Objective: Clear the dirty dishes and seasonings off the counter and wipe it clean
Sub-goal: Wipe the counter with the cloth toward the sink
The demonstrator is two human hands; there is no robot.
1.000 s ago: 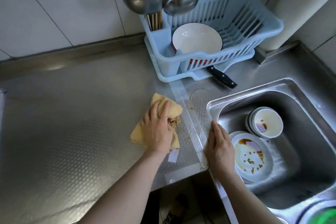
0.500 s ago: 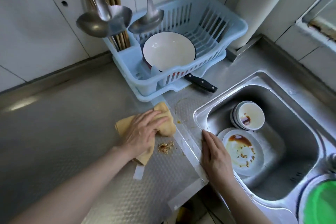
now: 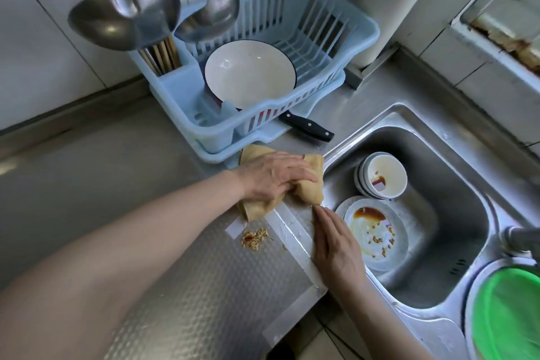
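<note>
Tiled kitchen corner, embossed stainless-steel counter (image 3: 87, 184) running right into a steel sink (image 3: 455, 181). Pale blue plastic dish rack (image 3: 318, 47) against the wall, white bowl (image 3: 249, 73) propped inside, black-handled knife (image 3: 306, 127) lying beside its base, two steel ladles (image 3: 122, 20) hanging in front.

Dishes apparently cleared: stacked small white bowls (image 3: 382, 175) and a sauce-stained white plate (image 3: 377, 235) sitting in the basin. No seasoning containers in sight. Wiping step in hand, judging by this layout.

Left hand (image 3: 274, 177) pressed flat on a folded tan cloth (image 3: 309, 184) at the counter's edge by the sink rim, fingers loosely spread, curling over the cloth's bunched end. Right hand (image 3: 336, 245) resting edge-on along the taped seam beside the basin, fingers straight and close together, holding nothing, seemingly set as a stop or catch.

Small heap of brownish food crumbs (image 3: 254, 238) left on the counter, just below the cloth. Next move likely calling for a sweep back over that heap, pushing it toward the right palm or sink without scattering.
</note>
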